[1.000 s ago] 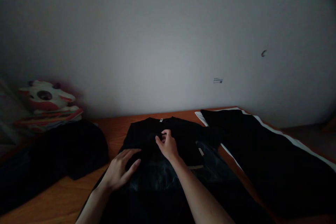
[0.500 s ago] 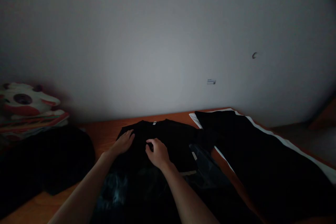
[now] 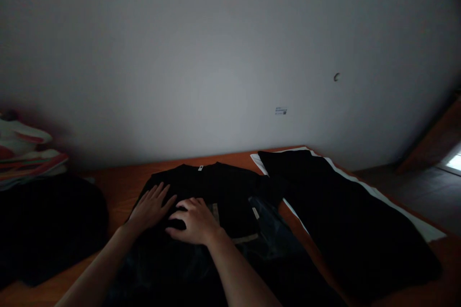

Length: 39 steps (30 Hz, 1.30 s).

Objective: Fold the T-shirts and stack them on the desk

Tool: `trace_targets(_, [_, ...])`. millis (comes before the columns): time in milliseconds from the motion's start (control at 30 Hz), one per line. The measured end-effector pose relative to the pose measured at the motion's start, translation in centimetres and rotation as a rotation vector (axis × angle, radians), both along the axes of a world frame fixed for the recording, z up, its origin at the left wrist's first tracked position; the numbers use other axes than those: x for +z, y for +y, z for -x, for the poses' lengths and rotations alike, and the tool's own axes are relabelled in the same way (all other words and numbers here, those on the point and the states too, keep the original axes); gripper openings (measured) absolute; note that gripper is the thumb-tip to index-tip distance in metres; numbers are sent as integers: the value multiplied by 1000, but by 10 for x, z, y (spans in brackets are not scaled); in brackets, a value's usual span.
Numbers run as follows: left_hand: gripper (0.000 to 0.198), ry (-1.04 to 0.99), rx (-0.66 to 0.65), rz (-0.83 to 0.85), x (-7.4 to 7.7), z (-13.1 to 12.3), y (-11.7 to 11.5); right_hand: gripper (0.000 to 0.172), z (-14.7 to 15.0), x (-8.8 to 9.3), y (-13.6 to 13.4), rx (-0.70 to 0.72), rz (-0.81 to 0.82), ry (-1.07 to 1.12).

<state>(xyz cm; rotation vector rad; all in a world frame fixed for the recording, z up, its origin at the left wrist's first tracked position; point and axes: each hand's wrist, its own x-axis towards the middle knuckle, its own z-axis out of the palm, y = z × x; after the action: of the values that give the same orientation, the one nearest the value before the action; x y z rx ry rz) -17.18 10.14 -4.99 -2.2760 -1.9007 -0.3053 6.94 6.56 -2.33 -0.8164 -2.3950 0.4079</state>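
A black T-shirt [image 3: 230, 182] lies spread on the wooden surface, its neckline with a small white label [image 3: 200, 168] toward the wall. My left hand [image 3: 151, 205] rests flat on the shirt's left shoulder area, fingers stretched out. Beside it, my right hand [image 3: 194, 219] lies on the shirt's chest with fingers spread and a little bent, partly covering a pale rectangular print outline. A dark blue garment [image 3: 275, 230] with a small pale tag lies on the shirt's right side. Darkness hides the shirt's lower part.
On the right, black clothing [image 3: 334, 211] lies over a white cloth [image 3: 421, 228]. To the left are a dark bundle [image 3: 65, 220] and a white-and-red plush toy [image 3: 27, 134]. A grey wall [image 3: 216, 67] stands behind the wooden surface [image 3: 120, 180].
My view has turned slightly right. My right hand has moved left, closer to my left hand, and its fingers have spread. More of the pale print shows.
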Motion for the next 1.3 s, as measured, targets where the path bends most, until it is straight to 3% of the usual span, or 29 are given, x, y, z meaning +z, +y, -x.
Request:
trace_targets(100, [47, 71, -93, 60, 0, 0, -6, 32, 0, 0, -1, -46, 19, -6])
trace_targets(233, [47, 56, 11, -27, 4, -15, -15, 27, 1, -2, 3, -293, 67, 63])
trace_targets(333, [46, 120, -22, 45, 3, -27, -30, 29, 1, -6, 5, -389, 111, 43])
trace_targets(500, [53, 231, -69, 134, 5, -35, -44, 33, 0, -8, 8, -395, 169, 86])
trace_targets(667, [57, 128, 60, 102, 9, -61, -41, 26, -1, -4, 13, -477, 233, 251])
trace_targets(833, [50, 170, -22, 128, 6, -76, -53, 17, -2, -9, 21, -500, 235, 425])
trace_targets(1000, [49, 225, 10, 160, 16, -80, -61, 15, -6, -17, 27, -496, 215, 599])
trace_targets(1300, [51, 151, 38, 187, 29, -88, -66, 6, -14, -5, 30, -523, 381, 363])
